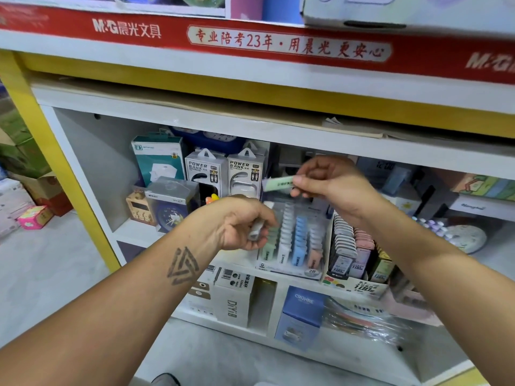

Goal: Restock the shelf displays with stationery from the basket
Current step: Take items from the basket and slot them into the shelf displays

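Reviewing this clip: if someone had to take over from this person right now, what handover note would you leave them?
Right hand: pinches a pale green case by one end, held in the air above the clear display tray.
Left hand: curled round a small greyish item, too blurred to identify, at the tray's left edge.
Tray: rows of green, white, blue and pink cases already stand in it; the tray of lead refill boxes sits to its right.
Basket: out of view.
Left to do: slot the green case into the green row, then place the left hand's item. How much stock remains cannot be told.
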Tool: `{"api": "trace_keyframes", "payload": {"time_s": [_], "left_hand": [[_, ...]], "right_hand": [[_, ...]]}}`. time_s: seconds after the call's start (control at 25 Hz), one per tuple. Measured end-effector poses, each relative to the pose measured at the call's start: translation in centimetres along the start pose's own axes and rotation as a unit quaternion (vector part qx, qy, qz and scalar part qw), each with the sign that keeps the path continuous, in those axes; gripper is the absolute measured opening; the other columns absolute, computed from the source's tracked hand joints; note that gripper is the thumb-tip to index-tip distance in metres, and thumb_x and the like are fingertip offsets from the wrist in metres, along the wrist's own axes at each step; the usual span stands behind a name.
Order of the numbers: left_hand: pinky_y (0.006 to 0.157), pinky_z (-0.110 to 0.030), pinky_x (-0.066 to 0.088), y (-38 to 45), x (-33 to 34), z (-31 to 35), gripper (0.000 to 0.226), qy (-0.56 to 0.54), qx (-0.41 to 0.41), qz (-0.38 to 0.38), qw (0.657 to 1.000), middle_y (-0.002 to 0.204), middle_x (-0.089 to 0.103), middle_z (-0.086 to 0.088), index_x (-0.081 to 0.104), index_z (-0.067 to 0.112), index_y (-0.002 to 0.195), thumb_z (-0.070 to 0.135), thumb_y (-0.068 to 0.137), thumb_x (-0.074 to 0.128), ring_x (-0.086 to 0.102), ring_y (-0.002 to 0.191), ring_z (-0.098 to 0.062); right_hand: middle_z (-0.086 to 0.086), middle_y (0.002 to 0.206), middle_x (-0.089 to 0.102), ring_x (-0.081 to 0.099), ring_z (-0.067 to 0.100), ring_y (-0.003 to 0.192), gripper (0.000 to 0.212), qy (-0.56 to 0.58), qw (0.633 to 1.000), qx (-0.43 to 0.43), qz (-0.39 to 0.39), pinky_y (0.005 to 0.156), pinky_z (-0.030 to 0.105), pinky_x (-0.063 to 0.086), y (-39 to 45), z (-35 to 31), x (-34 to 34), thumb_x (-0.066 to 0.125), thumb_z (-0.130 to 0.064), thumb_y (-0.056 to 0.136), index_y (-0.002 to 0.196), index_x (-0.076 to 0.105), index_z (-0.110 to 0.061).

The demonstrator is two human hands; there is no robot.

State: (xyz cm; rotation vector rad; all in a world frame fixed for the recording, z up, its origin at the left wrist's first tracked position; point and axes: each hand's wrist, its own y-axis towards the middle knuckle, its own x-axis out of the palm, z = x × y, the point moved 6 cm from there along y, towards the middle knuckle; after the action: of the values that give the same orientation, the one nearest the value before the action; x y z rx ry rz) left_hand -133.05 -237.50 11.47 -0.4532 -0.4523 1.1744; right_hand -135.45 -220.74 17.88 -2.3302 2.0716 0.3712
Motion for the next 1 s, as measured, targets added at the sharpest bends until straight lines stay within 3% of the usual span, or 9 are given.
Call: {"api": "trace_keyframes", "payload": {"time_s": [0.12,0.24,0.4,0.56,0.72,0.88,1.0], "left_hand": [[0.043,-0.016,0.030,0.5,-0.6,0.6,0.022,-0.106,0.019,0.030,0.994,0.061,0.045,0.002,0.049,0.015,0.067,0.007,0.087,0.055,0.032,0.045,-0.007],[0.033,-0.014,0.019,0.4,-0.1,1.6,0.014,-0.166,0.060,0.011,0.984,0.068,0.054,0.001,0.055,0.017,0.077,0.021,0.089,0.062,0.022,0.034,-0.005],[0.029,-0.014,0.015,0.7,0.3,2.0,0.009,-0.144,0.093,0.026,0.985,0.061,0.057,-0.001,0.059,0.014,0.089,0.018,0.091,0.065,0.021,0.029,-0.003],[0.034,-0.011,0.017,0.6,-0.6,2.7,0.021,-0.051,0.150,0.092,0.983,0.056,0.057,-0.006,0.060,0.003,0.084,0.016,0.082,0.077,0.024,0.030,-0.007],[0.039,-0.011,0.017,0.3,-0.4,3.0,0.021,-0.026,0.144,0.103,0.984,0.055,0.051,-0.005,0.057,0.009,0.081,0.020,0.084,0.075,0.023,0.032,-0.008],[0.046,-0.019,0.021,-0.2,-2.1,2.7,0.025,-0.122,0.095,0.133,0.979,0.057,0.044,-0.002,0.055,0.011,0.086,0.030,0.096,0.043,0.026,0.039,-0.012],[0.050,-0.022,0.024,-0.4,-2.6,2.1,0.027,-0.151,0.084,0.130,0.976,0.055,0.047,-0.004,0.055,0.010,0.085,0.024,0.094,0.033,0.030,0.043,-0.015]], "right_hand": [[0.026,0.087,0.074,0.074,0.035,0.084,0.018,0.029,0.999,0.027,0.003,0.070,0.026,0.061,-0.8,1.2,-1.5,0.076,-0.001,0.082,0.096,0.065,0.004],[0.027,0.085,0.073,0.076,0.034,0.083,0.019,0.051,0.998,0.039,-0.020,0.070,0.026,0.062,-1.5,2.1,-1.4,0.076,-0.001,0.081,0.095,0.065,0.003],[0.023,0.088,0.075,0.075,0.030,0.086,0.028,0.035,0.996,0.042,-0.066,0.074,0.028,0.062,-1.9,2.6,-0.8,0.080,-0.010,0.074,0.095,0.067,0.002],[0.001,0.085,0.074,0.065,0.009,0.077,0.022,-0.143,0.985,-0.010,-0.095,0.073,0.018,0.053,-1.5,1.4,0.4,0.083,-0.020,0.078,0.096,0.073,-0.012],[0.008,0.084,0.066,0.057,0.014,0.065,0.033,-0.195,0.971,-0.030,-0.135,0.064,0.021,0.051,-0.2,0.5,2.6,0.076,-0.003,0.085,0.114,0.064,-0.013],[0.004,0.098,0.071,0.073,0.013,0.069,0.017,-0.321,0.946,-0.031,0.031,0.072,0.035,0.063,3.0,0.6,0.4,0.061,-0.010,0.097,0.105,0.062,-0.025],[0.002,0.106,0.071,0.071,0.018,0.085,0.011,-0.426,0.903,-0.035,0.052,0.079,0.037,0.060,5.0,1.9,0.3,0.054,-0.020,0.101,0.107,0.062,-0.026]]}}
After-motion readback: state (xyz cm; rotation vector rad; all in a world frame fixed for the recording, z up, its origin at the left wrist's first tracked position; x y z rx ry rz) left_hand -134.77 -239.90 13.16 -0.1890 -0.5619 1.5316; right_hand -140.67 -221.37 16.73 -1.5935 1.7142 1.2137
